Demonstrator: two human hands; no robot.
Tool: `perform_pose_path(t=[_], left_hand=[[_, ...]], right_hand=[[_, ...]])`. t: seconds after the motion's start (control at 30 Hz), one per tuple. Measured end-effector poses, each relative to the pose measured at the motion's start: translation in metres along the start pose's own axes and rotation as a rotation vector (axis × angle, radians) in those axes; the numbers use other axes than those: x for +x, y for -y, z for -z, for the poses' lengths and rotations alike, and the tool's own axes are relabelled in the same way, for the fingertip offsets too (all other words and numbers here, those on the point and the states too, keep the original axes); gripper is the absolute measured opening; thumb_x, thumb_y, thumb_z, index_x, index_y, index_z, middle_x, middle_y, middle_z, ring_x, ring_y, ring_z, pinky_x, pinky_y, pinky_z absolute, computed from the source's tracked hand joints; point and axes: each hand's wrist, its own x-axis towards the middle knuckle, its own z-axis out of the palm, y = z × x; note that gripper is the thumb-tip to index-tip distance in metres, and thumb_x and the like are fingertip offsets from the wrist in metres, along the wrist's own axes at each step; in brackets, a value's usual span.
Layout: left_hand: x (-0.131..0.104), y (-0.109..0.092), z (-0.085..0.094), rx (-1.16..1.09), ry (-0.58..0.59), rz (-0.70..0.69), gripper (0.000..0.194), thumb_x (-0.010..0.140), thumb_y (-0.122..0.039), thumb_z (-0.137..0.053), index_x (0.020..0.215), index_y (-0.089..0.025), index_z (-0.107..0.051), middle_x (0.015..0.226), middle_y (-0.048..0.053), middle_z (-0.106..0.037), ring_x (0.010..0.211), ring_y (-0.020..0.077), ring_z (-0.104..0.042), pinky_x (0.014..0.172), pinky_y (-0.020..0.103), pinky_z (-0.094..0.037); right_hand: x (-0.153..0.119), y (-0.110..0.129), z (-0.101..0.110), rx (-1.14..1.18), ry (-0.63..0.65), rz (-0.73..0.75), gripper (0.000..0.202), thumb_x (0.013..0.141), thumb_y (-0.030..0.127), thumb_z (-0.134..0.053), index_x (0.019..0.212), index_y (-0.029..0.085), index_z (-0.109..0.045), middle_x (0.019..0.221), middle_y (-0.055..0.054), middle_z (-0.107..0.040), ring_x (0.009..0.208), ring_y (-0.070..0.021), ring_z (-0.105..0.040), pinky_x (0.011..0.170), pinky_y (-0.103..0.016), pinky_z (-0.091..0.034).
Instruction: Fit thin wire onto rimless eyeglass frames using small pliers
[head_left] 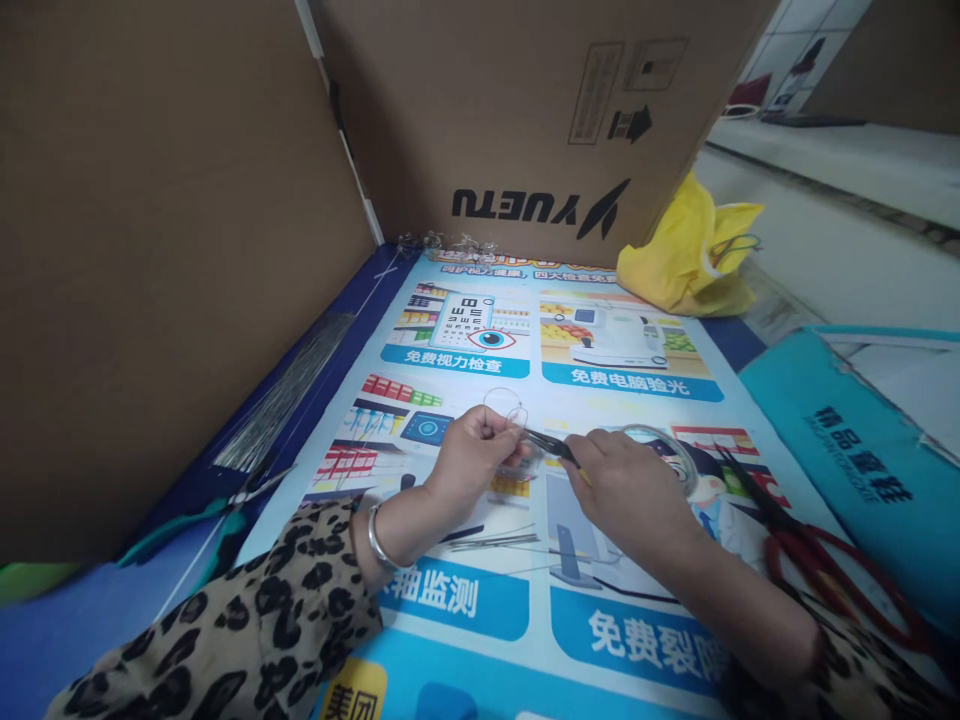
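Note:
Over the middle of the printed poster, my left hand (pixel 471 452) pinches a thin wire (pixel 501 390) bent into loops that rise above the fingertips. My right hand (pixel 634 495) is closed around a pair of pliers (pixel 551 444) with dark jaws. The jaw tips meet the wire at my left fingertips; exactly how they grip it is too small to tell. Partly behind my right hand lies a clear, ring-shaped coil or roll (pixel 681 462). Several straight wire pieces (pixel 499 541) rest on the poster below my hands.
A bundle of straight wires (pixel 289 390) and green-handled pliers (pixel 221 520) lie at left. Red-handled scissors (pixel 825 570) and a teal box (pixel 847 450) are at right. Cardboard panels (pixel 525 110) stand behind, with small wire pieces (pixel 450 243) at their foot and a yellow bag (pixel 686 260).

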Motion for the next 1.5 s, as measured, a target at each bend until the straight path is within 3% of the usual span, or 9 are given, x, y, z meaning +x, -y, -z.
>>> perform_pose_path(t=[0.4,0.8,1.1,1.27,1.5], left_hand=[[0.001,0.0,0.001,0.061,-0.02,-0.015,0.018,0.068,-0.022,-0.065,0.067,-0.015,-0.049,0.056,0.0,-0.063,0.052,0.0084,-0.058,0.055,0.021,-0.049],[0.003,0.002,0.003,0.085,0.015,-0.077,0.019,0.068,-0.023,-0.066,0.065,-0.015,-0.049,0.054,-0.001,-0.062,0.051,0.0078,-0.056,0.054,0.02,-0.045],[0.01,0.0,0.009,0.081,0.139,-0.037,0.021,0.068,-0.026,-0.068,0.069,-0.015,-0.049,0.055,-0.001,-0.062,0.05,0.0073,-0.055,0.054,0.019,-0.043],[0.014,-0.003,0.013,0.062,0.223,0.01,0.018,0.068,-0.024,-0.067,0.079,-0.014,-0.057,0.058,-0.001,-0.061,0.052,0.0083,-0.056,0.057,0.023,-0.046],[0.013,-0.003,0.013,0.044,0.25,-0.007,0.017,0.069,-0.025,-0.066,0.082,-0.015,-0.063,0.058,-0.001,-0.06,0.052,0.0074,-0.053,0.056,0.023,-0.044]], right_hand=[[0.0,0.0,-0.005,0.006,0.002,0.013,0.016,0.084,0.019,-0.047,0.09,0.017,-0.061,0.08,-0.006,-0.063,0.075,-0.0193,-0.055,0.064,-0.03,-0.031],[0.0,0.0,0.002,0.152,0.108,-0.049,0.02,0.088,0.028,-0.042,0.091,0.019,-0.059,0.085,-0.004,-0.064,0.08,-0.0195,-0.058,0.064,-0.029,-0.034],[0.002,-0.004,0.004,0.191,0.15,-0.064,0.024,0.09,0.032,-0.037,0.09,0.019,-0.058,0.086,-0.005,-0.062,0.082,-0.0191,-0.057,0.063,-0.028,-0.034],[0.002,-0.007,0.001,0.195,0.128,-0.041,0.023,0.088,0.031,-0.039,0.086,0.018,-0.057,0.083,-0.005,-0.062,0.079,-0.0181,-0.056,0.062,-0.028,-0.033],[0.001,-0.006,0.0,0.198,0.151,-0.062,0.023,0.088,0.033,-0.039,0.087,0.019,-0.057,0.084,-0.004,-0.062,0.077,-0.0183,-0.056,0.06,-0.027,-0.032]])
